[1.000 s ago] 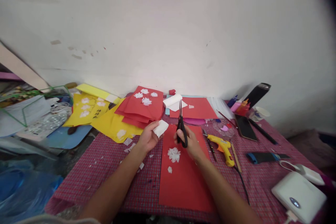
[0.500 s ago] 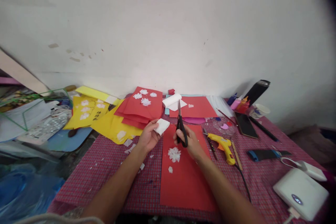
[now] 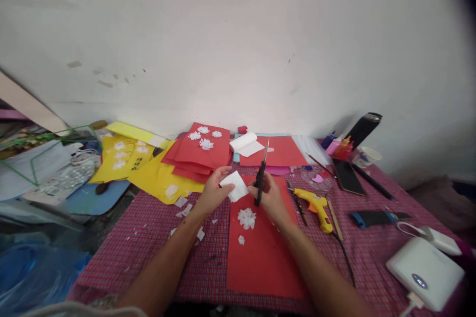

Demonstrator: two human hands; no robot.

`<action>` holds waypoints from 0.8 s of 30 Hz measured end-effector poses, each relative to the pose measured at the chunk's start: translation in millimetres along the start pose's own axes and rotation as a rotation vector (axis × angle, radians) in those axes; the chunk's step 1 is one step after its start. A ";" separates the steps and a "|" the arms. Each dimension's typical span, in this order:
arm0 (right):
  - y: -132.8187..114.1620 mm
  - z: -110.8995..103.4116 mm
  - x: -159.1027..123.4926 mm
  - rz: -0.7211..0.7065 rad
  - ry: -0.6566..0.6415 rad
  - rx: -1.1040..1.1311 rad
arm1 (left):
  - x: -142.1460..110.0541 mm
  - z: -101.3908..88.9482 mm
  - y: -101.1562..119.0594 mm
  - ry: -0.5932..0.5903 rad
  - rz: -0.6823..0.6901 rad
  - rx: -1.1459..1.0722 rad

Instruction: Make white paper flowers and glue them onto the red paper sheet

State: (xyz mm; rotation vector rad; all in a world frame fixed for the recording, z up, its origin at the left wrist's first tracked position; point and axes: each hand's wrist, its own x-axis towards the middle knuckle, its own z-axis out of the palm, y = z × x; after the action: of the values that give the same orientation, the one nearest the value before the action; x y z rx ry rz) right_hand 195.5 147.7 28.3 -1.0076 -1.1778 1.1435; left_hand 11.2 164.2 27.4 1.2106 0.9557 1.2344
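Note:
Between thumb and fingers, my left hand [image 3: 213, 192] pinches a small folded white paper square [image 3: 235, 187]. My right hand [image 3: 271, 197] holds black-handled scissors [image 3: 260, 178], blades pointing up and away from me. The right fingertips are close to the paper's right corner; whether they touch it I cannot tell. Below both hands lies a red paper sheet [image 3: 260, 262]. On it rest a ruffled white paper flower [image 3: 247, 218] and a small white paper piece [image 3: 241, 240].
A yellow glue gun [image 3: 314, 205] and its cord lie right of the sheet. Farther right are a blue-handled knife [image 3: 372, 219], a phone [image 3: 348, 177] and a white power bank [image 3: 424, 272]. Red sheets with white flowers [image 3: 206, 144], a white paper roll [image 3: 245, 143] and yellow sheets [image 3: 163, 173] lie behind.
My left hand has turned the paper square and brought it lower and to the right, nearer my right hand. The scissors have tilted, their tips swinging to the right.

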 end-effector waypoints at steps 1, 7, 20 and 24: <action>1.0 0.1 0.3 0.008 -0.014 0.012 | -1.4 0.7 0.7 -0.035 0.004 0.025; 10.2 1.4 -2.1 -0.008 -0.092 0.022 | -7.9 4.9 2.9 -0.153 0.013 0.192; 12.9 3.7 -9.9 -0.137 -0.137 -0.062 | -8.1 4.8 0.0 -0.187 -0.003 0.174; 15.9 2.6 -10.3 -0.164 -0.142 -0.075 | -8.2 4.2 -2.0 -0.189 -0.029 0.116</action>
State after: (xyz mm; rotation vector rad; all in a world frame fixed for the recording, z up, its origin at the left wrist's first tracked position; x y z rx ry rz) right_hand 190.7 140.0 11.5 -0.8794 -1.3991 1.0605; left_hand 14.6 155.6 25.4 1.3739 0.9111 1.0324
